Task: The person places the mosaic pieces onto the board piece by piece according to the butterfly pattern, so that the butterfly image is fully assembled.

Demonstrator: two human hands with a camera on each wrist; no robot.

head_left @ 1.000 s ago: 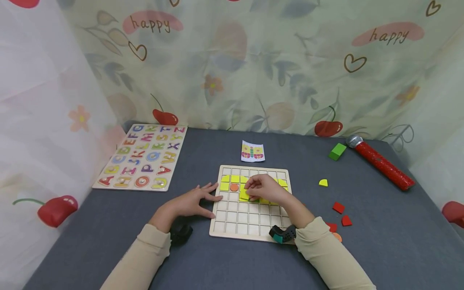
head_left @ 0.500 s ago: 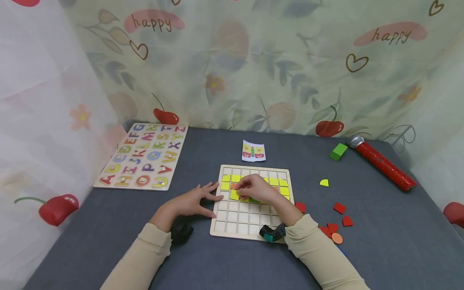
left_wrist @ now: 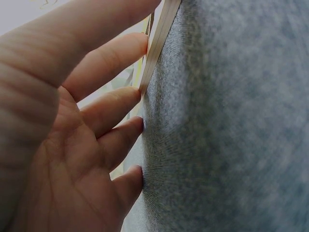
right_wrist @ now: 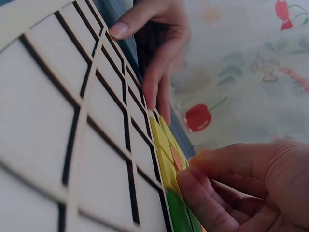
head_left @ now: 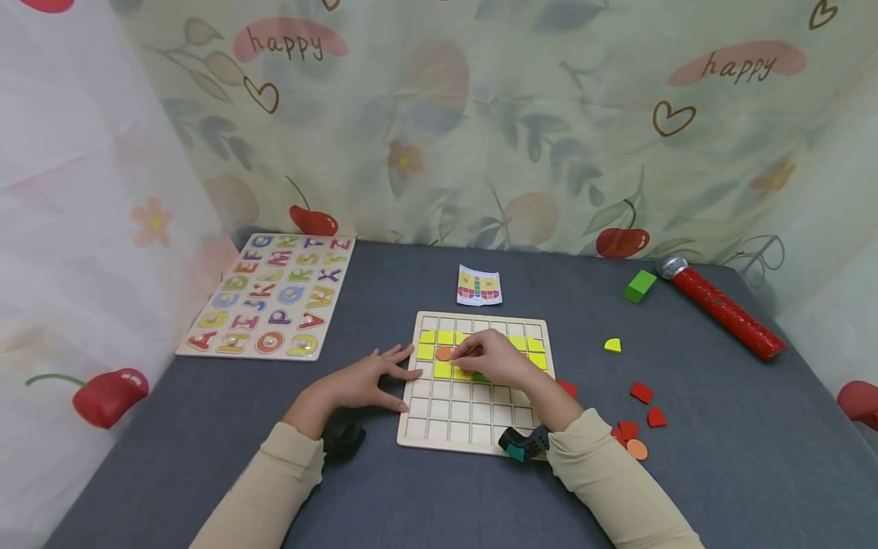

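Observation:
A wooden grid board (head_left: 435, 432) lies mid-table, its upper rows partly filled with yellow tiles. The left hand (head_left: 363, 380) rests at the board's left edge with fingers spread; in the left wrist view its fingertips (left_wrist: 133, 94) touch the edge. Over the filled rows is the right hand (head_left: 497, 360), thumb and forefinger close together beside an orange disc (head_left: 443, 354). A yellow tile (head_left: 442, 370) lies in the grid just below that disc. Part of a green tile (head_left: 480, 377) shows under the right hand. Whether anything is between the right fingertips (right_wrist: 183, 176) cannot be told.
A butterfly pattern card (head_left: 479, 286) lies behind the board. An alphabet board (head_left: 257, 324) is at left. On the right are a yellow piece (head_left: 613, 345), several red pieces (head_left: 641, 393), an orange disc (head_left: 637, 450), a green block (head_left: 639, 287) and a red microphone (head_left: 727, 311).
The right hand moved left with a yellow tile, which now lies in the grid below the left orange disc; the hand then shifted slightly right. The left hand stayed put.

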